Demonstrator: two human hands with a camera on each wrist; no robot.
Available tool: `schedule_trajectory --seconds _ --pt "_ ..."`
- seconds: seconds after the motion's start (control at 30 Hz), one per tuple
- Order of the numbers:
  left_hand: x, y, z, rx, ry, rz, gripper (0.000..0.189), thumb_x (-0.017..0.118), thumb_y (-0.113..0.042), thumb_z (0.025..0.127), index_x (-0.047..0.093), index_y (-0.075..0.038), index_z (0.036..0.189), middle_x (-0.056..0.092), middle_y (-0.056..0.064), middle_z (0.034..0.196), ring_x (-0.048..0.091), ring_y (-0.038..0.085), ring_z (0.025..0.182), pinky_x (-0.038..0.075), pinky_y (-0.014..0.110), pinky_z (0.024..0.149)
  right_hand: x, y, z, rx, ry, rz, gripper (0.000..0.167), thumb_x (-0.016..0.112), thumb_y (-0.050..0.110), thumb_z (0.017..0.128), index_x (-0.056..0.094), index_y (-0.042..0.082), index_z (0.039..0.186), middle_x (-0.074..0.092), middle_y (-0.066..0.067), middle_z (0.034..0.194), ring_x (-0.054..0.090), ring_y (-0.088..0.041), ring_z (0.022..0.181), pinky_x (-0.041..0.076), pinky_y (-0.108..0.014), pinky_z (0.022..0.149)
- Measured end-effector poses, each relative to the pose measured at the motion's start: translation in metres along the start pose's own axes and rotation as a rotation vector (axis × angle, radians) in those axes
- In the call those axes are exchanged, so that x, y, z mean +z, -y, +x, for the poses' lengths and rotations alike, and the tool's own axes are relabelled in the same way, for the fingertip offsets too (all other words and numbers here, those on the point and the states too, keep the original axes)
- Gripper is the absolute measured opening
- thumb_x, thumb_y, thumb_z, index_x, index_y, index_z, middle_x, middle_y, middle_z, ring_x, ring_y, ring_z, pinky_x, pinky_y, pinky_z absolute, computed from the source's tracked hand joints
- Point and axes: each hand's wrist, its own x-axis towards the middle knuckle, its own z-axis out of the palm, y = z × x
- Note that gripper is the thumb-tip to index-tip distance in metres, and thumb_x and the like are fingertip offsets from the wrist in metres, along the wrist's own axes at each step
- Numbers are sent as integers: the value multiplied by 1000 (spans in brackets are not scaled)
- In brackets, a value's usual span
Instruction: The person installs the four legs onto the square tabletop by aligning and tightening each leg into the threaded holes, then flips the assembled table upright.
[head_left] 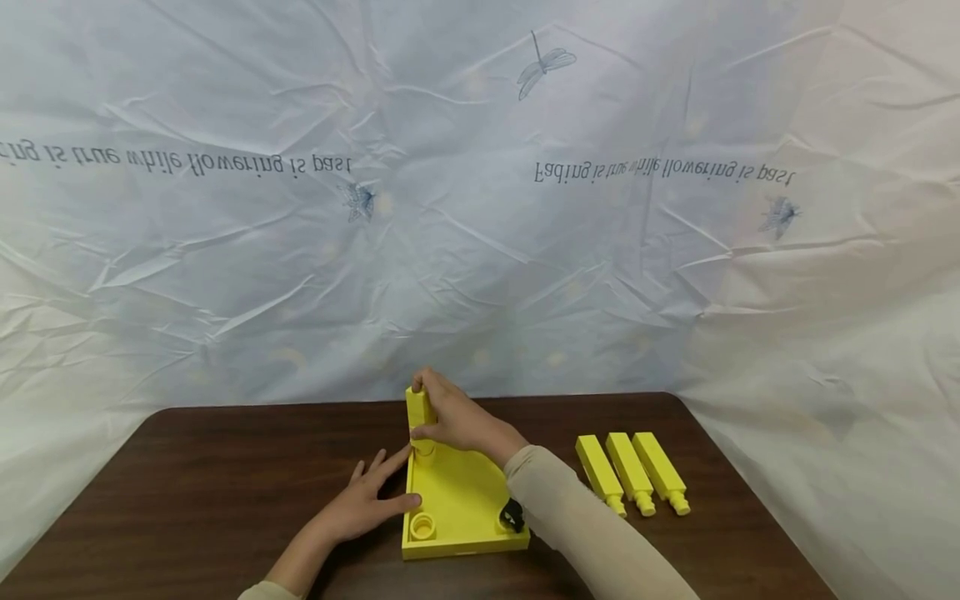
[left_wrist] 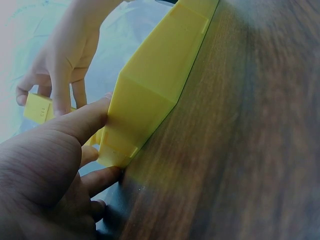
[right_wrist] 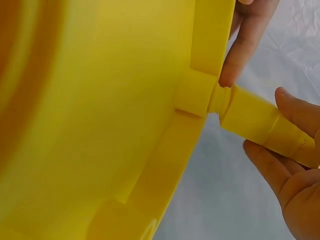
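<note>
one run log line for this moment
right hand: holds yellow square post at corner socket | left hand: touches yellow rimmed panel | three more posts: lying right of panel

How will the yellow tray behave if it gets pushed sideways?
The yellow tray will probably stay stiff, with its raised rim and moulded look. Lying flat on the table, it seems likelier to slide than tip. The upright bar at its corner might wobble, since it is tall with a narrow neck.

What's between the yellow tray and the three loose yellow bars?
In the head view, the right sleeve crosses between the tray and the bars, with bare table showing beyond it.
</note>
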Motion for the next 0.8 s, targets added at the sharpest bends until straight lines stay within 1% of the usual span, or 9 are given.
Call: schedule_trajectory --seconds 0.07,0.2,0.37,0.47,0.53,0.63,0.7,0.8 --pt "1 0 -1 2 2 -1 82 70 -40 103 28 -15 169 20 27 171 -8 56 156 0 86 111 -2 0 -2 1 11 5 48 76 21 101 40 16 133 54 -6 124 57 -16 95 52 -28 79" --pt "1 -1 -1 10 6 -8 83 70 -41 103 27 -14 169 19 26 172 -9 55 156 -4 85 112 -6 -2 -6 -15 22 12 43 71 23 104 41 15 134 55 -3 109 56 -16 80 50 -28 72" --pt "1 5 1 26 -5 -38 84 71 -43 102 29 -16 169 19 25 172 -10 54 156 -8 85 111 -7 -5 -11 -47 7 25 39 69 20 105 41 14 132 56 -3 110 56 -16 84 49 -29 75" --pt "1 13 4 34 -4 -64 88 73 -49 99 30 -19 169 20 23 172 -11 52 157 -11 84 111 -5 -8 -12 -60 8 38 40 68 20 106 40 14 133 56 -3 109 56 -15 85 49 -28 75" --pt "2 20 7 33 -3 -77 90 74 -53 97 30 -22 169 20 20 173 -12 50 158 -13 83 111 -5 -8 -13 -61 14 40 42 68 21 106 39 14 137 57 -3 107 56 -13 81 50 -28 73" --pt "2 23 9 22 -5 -86 92 75 -57 95 30 -24 169 20 17 174 -14 47 159 -13 82 112 -6 -7 -14 -57 9 40 45 69 21 106 41 14 139 60 -4 115 59 -12 83 52 -27 75" --pt "2 19 7 18 -8 -79 91 75 -55 95 31 -23 169 20 19 173 -13 49 158 -12 84 111 -6 -5 -15 -54 -8 33 44 71 22 104 44 14 139 62 -7 124 62 -13 89 54 -27 78" --pt "1 9 3 9 -11 -58 88 73 -50 99 30 -20 169 18 22 173 -13 52 157 -9 86 110 -7 -3 -15 -69 -47 22 44 74 22 102 50 13 137 62 -10 137 65 -16 99 56 -29 83"
